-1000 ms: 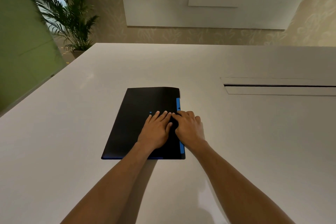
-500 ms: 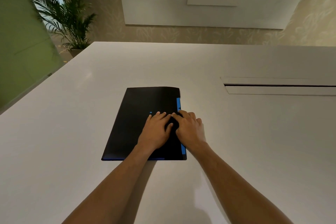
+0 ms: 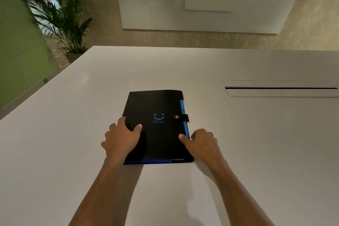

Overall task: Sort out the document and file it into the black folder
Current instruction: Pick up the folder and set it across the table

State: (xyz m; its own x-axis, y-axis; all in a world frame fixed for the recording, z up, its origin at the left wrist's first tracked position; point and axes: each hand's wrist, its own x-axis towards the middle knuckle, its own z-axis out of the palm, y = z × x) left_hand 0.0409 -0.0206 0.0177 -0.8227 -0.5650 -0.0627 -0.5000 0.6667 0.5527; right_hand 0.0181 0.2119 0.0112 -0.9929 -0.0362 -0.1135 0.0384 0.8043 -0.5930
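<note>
One white table (image 3: 256,152) under black folder (image 3: 157,104), potted palm (image 3: 60,16) beyond

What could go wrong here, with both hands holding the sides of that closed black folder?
1. The snap strap looks fastened. Pulling up the cover of the black folder without undoing it might strain the strap.
2. The right hand grips the edge right beside the blue tabs, which could get bent.
3. The table looks smooth, so the folder may slide if the left hand lets go.
</note>
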